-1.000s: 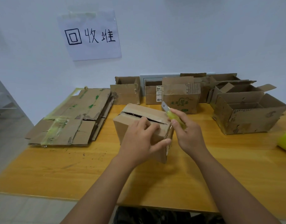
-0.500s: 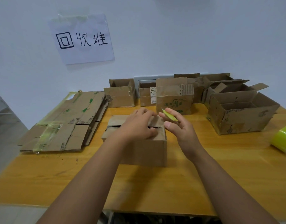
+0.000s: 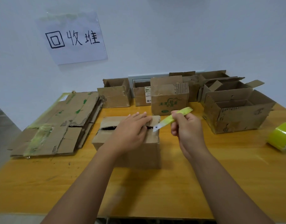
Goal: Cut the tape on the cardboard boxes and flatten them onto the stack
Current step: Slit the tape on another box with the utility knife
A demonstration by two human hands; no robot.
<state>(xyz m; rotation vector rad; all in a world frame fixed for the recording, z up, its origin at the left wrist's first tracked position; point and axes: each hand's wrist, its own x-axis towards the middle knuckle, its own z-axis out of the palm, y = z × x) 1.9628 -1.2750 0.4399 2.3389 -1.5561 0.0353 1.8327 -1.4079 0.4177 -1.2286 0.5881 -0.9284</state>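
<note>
A small brown cardboard box (image 3: 139,152) stands in the middle of the wooden table (image 3: 203,183). Its top flaps lie closed with a dark gap along the seam. My left hand (image 3: 131,131) rests flat on top of the flaps, fingers straight. My right hand (image 3: 186,126) grips a yellow-green box cutter (image 3: 169,120) just right of the box, its blade tip at the right end of the seam. A stack of flattened cardboard (image 3: 58,125) with green tape strips lies at the left.
Several open cardboard boxes (image 3: 236,110) line the back and right of the table against the wall. A roll of yellow-green tape (image 3: 279,136) sits at the right edge. A paper sign (image 3: 72,38) hangs on the wall above the stack.
The box was turned square to me and set flat. My left hand moved from the box's side onto its top. My right hand brought the cutter's blade down to the seam's right end.
</note>
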